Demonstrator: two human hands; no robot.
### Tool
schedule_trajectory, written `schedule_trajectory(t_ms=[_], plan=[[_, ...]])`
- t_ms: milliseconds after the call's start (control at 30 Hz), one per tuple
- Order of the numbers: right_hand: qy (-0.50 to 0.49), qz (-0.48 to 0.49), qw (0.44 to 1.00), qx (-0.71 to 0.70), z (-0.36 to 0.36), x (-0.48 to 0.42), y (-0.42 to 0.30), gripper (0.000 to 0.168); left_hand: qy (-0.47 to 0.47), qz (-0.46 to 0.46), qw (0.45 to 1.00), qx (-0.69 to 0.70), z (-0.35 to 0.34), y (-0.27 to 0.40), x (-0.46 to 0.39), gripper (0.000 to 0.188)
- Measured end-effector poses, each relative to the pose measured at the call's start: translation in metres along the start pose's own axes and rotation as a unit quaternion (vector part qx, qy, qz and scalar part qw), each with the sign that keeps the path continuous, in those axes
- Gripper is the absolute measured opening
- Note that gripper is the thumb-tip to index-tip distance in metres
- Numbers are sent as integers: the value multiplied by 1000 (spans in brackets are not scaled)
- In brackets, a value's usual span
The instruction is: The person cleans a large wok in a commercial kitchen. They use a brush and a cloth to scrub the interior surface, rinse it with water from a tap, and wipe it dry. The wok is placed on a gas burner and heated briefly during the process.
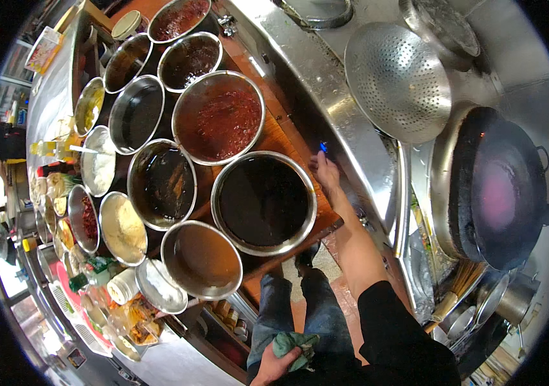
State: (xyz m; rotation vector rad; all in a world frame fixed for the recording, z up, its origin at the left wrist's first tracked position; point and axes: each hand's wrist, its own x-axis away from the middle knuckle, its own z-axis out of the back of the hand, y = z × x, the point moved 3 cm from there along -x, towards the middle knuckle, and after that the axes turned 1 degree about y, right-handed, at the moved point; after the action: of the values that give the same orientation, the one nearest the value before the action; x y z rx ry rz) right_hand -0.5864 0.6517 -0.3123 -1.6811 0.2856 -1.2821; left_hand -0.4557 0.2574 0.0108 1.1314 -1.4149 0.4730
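Observation:
Down at the lower edge, my left hand (279, 361) is closed around a crumpled green cloth (298, 348) in front of my jeans. My right hand (326, 172) reaches forward to the front of the steel stove (322, 79). Its thumb and curled fingers are at a small blue handle (323, 146), which looks like part of a valve. Left of that hand stands a steel pot of dark liquid (263, 200). A steel pot of red chilli sauce (220, 120) is beyond it. To the right, a dark wok (510, 193) sits tilted on a burner, with a pinkish glow on its inside.
A perforated steel strainer (397, 82) rests on the stove. A bamboo brush (457, 289) and nested steel pans (489, 301) are at the lower right. Several seasoning pots, including one of brown liquid (202, 260), crowd the wooden board. Far left, a person (2, 144) in dark clothes stands.

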Motion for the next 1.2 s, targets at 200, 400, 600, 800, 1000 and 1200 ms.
schedule_trajectory(t_ms=[200, 400, 600, 800, 1000, 1200], plan=[[31, -52, 984, -165, -35, -6, -5, 39, 41, 24, 999, 0, 21, 11, -33, 27], [53, 27, 992, 114, 1, 4, -14, 47, 4, 31, 998, -53, -8, 98, -13, 43], [41, -9, 908, 417, 110, 255, -43, 40, -202, -67, 968, -131, -71, 112, 8, 34], [177, -35, 925, 334, 249, 500, -45, 29, -280, -23, 957, -73, -147, 138, 33, 34], [603, -142, 625, 474, 350, 546, 10, 50, -340, 58, 931, -117, -237, 115, -15, 32], [413, -93, 901, 92, 438, 502, 116, 47, -338, 16, 930, -142, -306, 117, -16, 34]])
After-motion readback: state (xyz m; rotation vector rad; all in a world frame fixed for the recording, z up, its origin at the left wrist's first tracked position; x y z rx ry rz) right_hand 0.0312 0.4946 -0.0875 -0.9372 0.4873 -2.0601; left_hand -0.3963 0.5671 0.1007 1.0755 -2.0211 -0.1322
